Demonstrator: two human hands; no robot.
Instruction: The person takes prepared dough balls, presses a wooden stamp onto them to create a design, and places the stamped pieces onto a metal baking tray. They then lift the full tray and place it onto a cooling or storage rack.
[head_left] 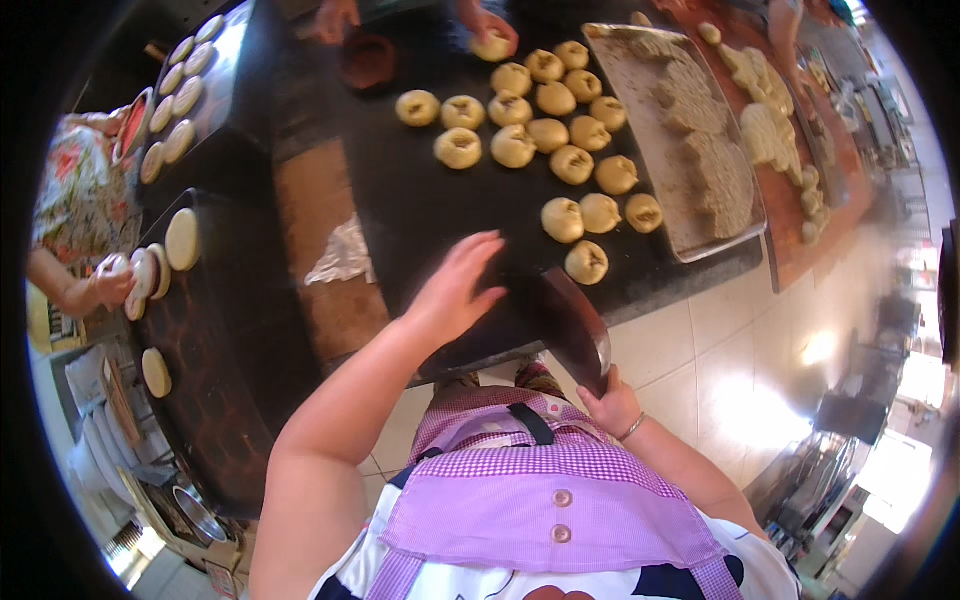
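Note:
My left hand point(455, 292) reaches over the black work surface point(400, 220), its fingers stretched out and nothing in it. At the surface's near edge, my right hand point(612, 405) grips the rim of a dark reddish-brown bowl point(580, 320), which is tilted; its inside is too dark to make out. Just beyond lie several pale yellow dough balls point(512, 147) with creased, gathered tops. The nearest dough ball point(586, 263) sits close to the bowl. Across the surface, another person's hand point(500, 35) holds a dough ball beside a second brown bowl point(367, 60).
A rectangular metal tray point(745, 238) with crumbly tan coating stands at the right. Beyond it, a reddish-brown table point(790, 265) carries flattened dough point(770, 135). At left, flat round breads point(183, 240) lie on dark griddles, where another person's hand point(115, 285) handles some. Crumpled foil point(343, 255) rests on a brown board.

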